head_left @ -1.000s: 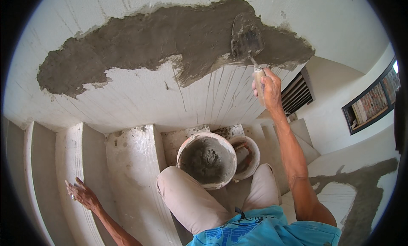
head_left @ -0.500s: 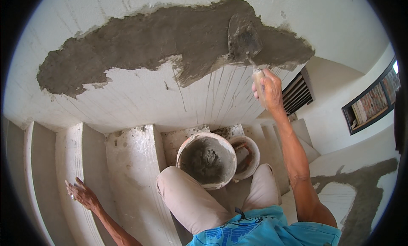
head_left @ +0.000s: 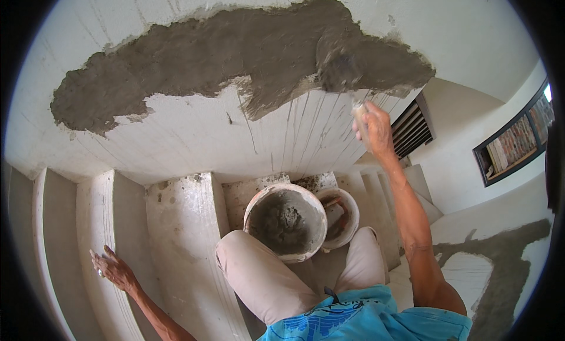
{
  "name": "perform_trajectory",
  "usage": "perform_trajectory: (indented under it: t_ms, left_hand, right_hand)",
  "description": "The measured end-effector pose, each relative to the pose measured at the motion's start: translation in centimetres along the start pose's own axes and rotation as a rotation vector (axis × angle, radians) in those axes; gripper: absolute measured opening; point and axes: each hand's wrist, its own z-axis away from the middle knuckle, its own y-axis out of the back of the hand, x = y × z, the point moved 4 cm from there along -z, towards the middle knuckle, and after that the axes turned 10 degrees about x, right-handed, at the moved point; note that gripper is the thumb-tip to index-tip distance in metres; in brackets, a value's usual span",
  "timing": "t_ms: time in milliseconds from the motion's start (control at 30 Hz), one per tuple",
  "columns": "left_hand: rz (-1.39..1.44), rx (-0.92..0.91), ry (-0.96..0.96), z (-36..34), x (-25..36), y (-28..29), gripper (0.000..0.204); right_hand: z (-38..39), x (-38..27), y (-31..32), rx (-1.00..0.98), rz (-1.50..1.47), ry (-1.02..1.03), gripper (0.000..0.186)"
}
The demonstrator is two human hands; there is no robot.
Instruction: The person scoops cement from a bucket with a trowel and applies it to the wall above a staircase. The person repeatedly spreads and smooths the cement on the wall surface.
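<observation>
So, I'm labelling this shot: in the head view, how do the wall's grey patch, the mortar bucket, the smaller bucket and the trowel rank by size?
1. Grey patch
2. Mortar bucket
Unranked below these: smaller bucket, partly hidden, and trowel, blurred; too close to call.

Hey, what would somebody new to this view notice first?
Probably the broad, ragged, dark grey mortar patch across the white wall at the top. Toward its right end, the right hand grips a dark-bladed, pale-handled trowel. Below, near the centre, stands a round, off-white bucket holding grey mortar.
</observation>
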Motion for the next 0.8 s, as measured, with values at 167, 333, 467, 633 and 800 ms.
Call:
perform_trajectory:
  t_ms: [167, 333, 467, 633, 800]
  left_hand:
    - [-0.011, 0.015, -0.009, -0.1, -0.6, -0.3, 0.074]
    - [-0.061, -0.005, -0.022, -0.1, 0.5, 0.6, 0.070]
    - [-0.055, 0.015, -0.034, -0.2, 0.0, 0.3, 0.070]
    - [-0.028, 0.013, -0.025, 0.0, 0.5, 0.3, 0.070]
    - [-0.028, 0.021, -0.055, 0.0, -0.5, 0.5, 0.070]
  right_hand:
    - [2.5, 2.7, -0.3, -0.103, 0.005, -0.060, 0.035]
    - [1.0, 1.0, 0.5, 0.027, -0.067, 0.011, 0.034]
    - [-0.5, 0.7, 0.6, 0.034, 0.005, 0.047, 0.033]
    - [2.1, 4.5, 1.0, -0.061, 0.074, -0.034, 0.035]
    - [2.2, 2.8, 1.0, -0.003, -0.025, -0.018, 0.035]
